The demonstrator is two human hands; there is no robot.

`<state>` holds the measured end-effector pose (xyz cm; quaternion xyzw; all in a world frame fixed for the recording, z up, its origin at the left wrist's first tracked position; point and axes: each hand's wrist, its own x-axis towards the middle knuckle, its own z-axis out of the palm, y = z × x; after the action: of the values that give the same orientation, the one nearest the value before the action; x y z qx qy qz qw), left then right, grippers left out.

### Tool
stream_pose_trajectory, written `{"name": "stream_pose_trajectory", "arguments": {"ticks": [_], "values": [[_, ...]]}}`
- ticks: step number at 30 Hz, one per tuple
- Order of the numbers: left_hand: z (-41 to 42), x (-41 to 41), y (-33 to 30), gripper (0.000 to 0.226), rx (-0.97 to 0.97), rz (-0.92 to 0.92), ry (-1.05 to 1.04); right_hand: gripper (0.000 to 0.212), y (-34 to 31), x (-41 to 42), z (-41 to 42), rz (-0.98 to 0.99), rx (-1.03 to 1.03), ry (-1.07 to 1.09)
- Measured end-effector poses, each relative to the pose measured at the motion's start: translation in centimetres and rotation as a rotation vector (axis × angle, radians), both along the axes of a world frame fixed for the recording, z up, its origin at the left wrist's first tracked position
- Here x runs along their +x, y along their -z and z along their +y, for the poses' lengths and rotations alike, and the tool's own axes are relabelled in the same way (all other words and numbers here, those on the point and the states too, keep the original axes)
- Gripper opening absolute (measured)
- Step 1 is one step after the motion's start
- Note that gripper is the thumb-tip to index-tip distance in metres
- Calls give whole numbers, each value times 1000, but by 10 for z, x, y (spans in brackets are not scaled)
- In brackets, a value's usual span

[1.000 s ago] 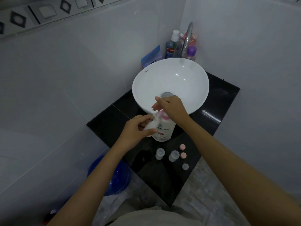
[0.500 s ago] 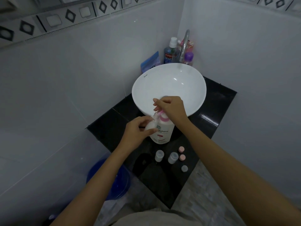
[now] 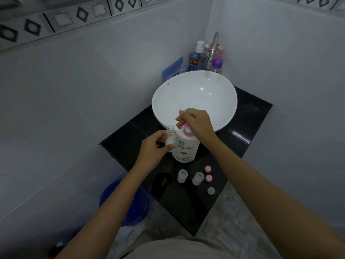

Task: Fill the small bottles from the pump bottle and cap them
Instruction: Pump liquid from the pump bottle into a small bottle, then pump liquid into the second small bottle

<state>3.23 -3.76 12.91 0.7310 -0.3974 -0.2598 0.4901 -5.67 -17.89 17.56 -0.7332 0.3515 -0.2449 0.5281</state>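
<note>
A white pump bottle (image 3: pixel 185 148) with a pink pump head stands on the black counter (image 3: pixel 188 206) in front of the basin. My right hand (image 3: pixel 197 124) rests on top of the pump head. My left hand (image 3: pixel 155 149) holds a small clear bottle (image 3: pixel 170 135) upright just left of the pump, its open neck a little apart from the nozzle and white liquid in its lower part. Two more small uncapped bottles (image 3: pixel 182 176) (image 3: pixel 197 178) stand nearer to me. Two pink caps (image 3: pixel 207 169) (image 3: pixel 208 178) and one grey cap (image 3: pixel 211 190) lie to their right.
A white round basin (image 3: pixel 168 101) fills the back of the counter, with a chrome tap (image 3: pixel 212 51) and several toiletry bottles (image 3: pixel 195 58) in the corner behind it. White tiled walls close in on both sides. A blue bucket (image 3: pixel 128 204) stands on the floor at lower left.
My left hand has drawn the small bottle leftwards and a little away from the pump nozzle, so its open neck shows. My right hand stays on the pump head.
</note>
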Motion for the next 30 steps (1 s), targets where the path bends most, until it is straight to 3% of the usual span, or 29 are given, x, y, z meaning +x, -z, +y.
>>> {"name": "stream_pose_trajectory", "arguments": {"ticks": [6,12,19,30], "values": [[16,2,27,44,164,12,9,22,-2,2,-3,-6,16,10],[36,-6,69,36,318,28,58,23,0,2,-2,-10,48,-1],[39,-18,96,34,330,15,110,34,0,3,0,-24,95,28],[35,-13,113,33,316,-47,151,29,-2,3,1,-20,134,40]]}}
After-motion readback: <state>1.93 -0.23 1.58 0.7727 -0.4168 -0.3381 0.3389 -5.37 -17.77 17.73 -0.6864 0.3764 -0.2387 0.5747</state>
